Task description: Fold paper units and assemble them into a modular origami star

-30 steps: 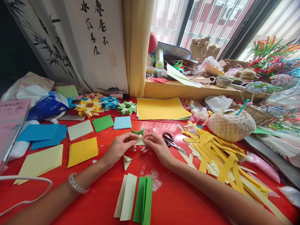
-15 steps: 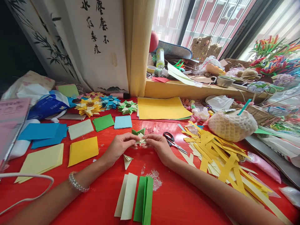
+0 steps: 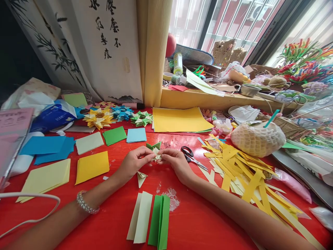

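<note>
While both hands meet at mid-counter: they pinch one small folded paper piece between them
Left hand: fingers closed on the piece's left edge, likely to steady it
Right hand: fingertips gripping its right edge, wrist resting on the red counter
Piece: pale cream, pointed, green tips at its top, held just above the counter
Within reach: scissors just right of the hands, cream and green strips nearer the body, a folded triangle under the left hand

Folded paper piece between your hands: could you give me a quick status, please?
Left hand and right hand both pinch the green-and-cream folded piece above the red table. Scissors beside right hand, clear.
</note>
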Demonstrator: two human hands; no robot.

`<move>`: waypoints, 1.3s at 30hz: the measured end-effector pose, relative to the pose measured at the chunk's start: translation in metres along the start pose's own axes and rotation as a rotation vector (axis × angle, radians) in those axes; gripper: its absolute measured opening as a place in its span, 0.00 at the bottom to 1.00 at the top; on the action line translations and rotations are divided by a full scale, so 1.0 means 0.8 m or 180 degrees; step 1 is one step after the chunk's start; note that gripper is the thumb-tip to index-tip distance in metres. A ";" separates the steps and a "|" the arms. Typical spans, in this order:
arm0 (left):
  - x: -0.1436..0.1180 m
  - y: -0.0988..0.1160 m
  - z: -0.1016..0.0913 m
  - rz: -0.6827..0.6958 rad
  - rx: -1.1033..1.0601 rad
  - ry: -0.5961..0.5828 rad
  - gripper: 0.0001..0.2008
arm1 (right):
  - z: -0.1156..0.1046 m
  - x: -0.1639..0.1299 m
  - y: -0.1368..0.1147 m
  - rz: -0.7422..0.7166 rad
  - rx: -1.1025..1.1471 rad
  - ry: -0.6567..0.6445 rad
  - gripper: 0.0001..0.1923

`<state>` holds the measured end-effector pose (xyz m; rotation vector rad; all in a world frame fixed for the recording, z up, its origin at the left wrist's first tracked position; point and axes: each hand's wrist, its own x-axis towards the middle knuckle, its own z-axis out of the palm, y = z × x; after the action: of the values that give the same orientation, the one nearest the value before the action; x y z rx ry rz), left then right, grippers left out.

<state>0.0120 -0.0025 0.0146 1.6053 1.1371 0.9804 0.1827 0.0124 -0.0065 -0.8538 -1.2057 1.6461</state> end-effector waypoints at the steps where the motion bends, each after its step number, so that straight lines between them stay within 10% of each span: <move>1: 0.000 -0.001 0.000 0.0029 0.0049 0.0008 0.11 | 0.000 0.000 0.000 0.0003 -0.0013 -0.0005 0.05; 39: 0.004 -0.015 0.006 -0.0096 -0.0355 0.0132 0.11 | 0.005 -0.003 0.002 -0.0032 -0.0349 -0.0129 0.11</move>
<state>0.0141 0.0017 0.0020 1.4813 1.1119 1.0436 0.1798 0.0086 -0.0073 -0.8840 -1.3364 1.6080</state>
